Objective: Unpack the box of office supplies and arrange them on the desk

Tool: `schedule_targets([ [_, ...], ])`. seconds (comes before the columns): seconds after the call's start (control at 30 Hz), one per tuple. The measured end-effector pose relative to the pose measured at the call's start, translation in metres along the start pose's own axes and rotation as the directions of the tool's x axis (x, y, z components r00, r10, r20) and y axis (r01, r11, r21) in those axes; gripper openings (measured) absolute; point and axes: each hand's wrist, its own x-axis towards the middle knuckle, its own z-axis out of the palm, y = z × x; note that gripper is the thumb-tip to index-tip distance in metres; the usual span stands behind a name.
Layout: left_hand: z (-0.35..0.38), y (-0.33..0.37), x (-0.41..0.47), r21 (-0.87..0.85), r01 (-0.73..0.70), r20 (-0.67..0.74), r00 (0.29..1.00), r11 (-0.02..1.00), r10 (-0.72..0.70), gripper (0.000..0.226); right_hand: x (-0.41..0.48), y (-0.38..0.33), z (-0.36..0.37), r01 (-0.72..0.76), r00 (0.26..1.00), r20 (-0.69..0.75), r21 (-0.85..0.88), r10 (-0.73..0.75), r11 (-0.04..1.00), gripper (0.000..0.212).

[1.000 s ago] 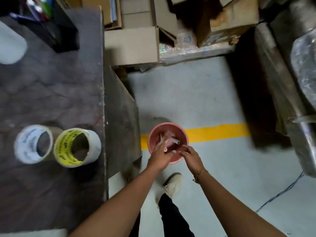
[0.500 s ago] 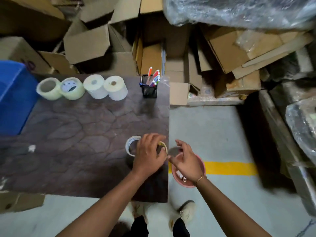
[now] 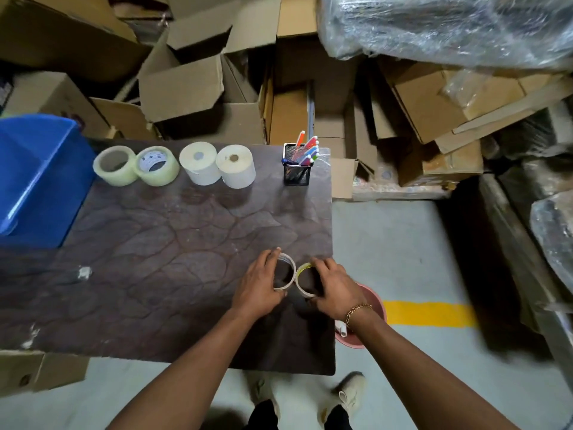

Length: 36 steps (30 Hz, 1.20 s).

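Observation:
Two tape rolls stand side by side near the right front of the dark desk (image 3: 161, 243). My left hand (image 3: 259, 287) wraps around the white-labelled roll (image 3: 286, 274). My right hand (image 3: 335, 285) grips the yellow-labelled roll (image 3: 302, 279). Both rolls rest on the desk and touch each other. Along the desk's far edge stand two clear tape rolls (image 3: 136, 165), two white paper rolls (image 3: 217, 166) and a black mesh pen holder (image 3: 297, 172) with coloured pens.
A pink bucket (image 3: 372, 308) with a few small items sits on the floor by the desk's right edge, under my right wrist. A blue bin (image 3: 40, 178) stands at the desk's left. Cardboard boxes (image 3: 186, 85) pile up behind. A yellow floor line (image 3: 431, 313) runs to the right.
My right hand moved from above the pink bucket onto the yellow-labelled roll. My left hand shifted left onto the white-labelled roll. The view swung up from the floor one second ago.

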Motion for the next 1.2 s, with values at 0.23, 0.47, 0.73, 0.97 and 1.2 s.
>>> schedule_targets([
  [0.23, 0.011, 0.062, 0.018, -0.17, -0.074, -0.149, 0.988, 0.983, 0.048, 0.09, -0.023, 0.06, -0.029, -0.109, 0.965, -0.215, 0.193, 0.151, 0.975, 0.073],
  [0.47, 0.083, 0.174, 0.046, -0.16, -0.163, -0.03, 0.987, 0.974, 0.16, 0.079, -0.06, 0.189, -0.037, -0.357, 0.877, -0.225, 0.289, 0.425, 0.888, 0.074],
  [0.73, 0.248, 0.188, 0.079, -0.15, -0.03, 0.172, 0.983, 0.988, 0.056, 0.088, -0.054, 0.306, 0.062, -0.491, 0.854, -0.019, 0.302, 0.52, 0.817, 0.081],
  [0.97, 0.394, 0.124, 0.126, 0.026, 0.041, 0.325, 0.945, 0.999, -0.047, 0.092, 0.0, 0.372, 0.187, -0.542, 0.836, 0.108, 0.319, 0.538, 0.778, 0.076],
  [1.2, 0.49, 0.074, 0.167, 0.067, 0.039, 0.337, 0.939, 0.997, -0.06, 0.109, 0.05, 0.42, 0.274, -0.558, 0.826, 0.107, 0.302, 0.554, 0.773, 0.092],
])
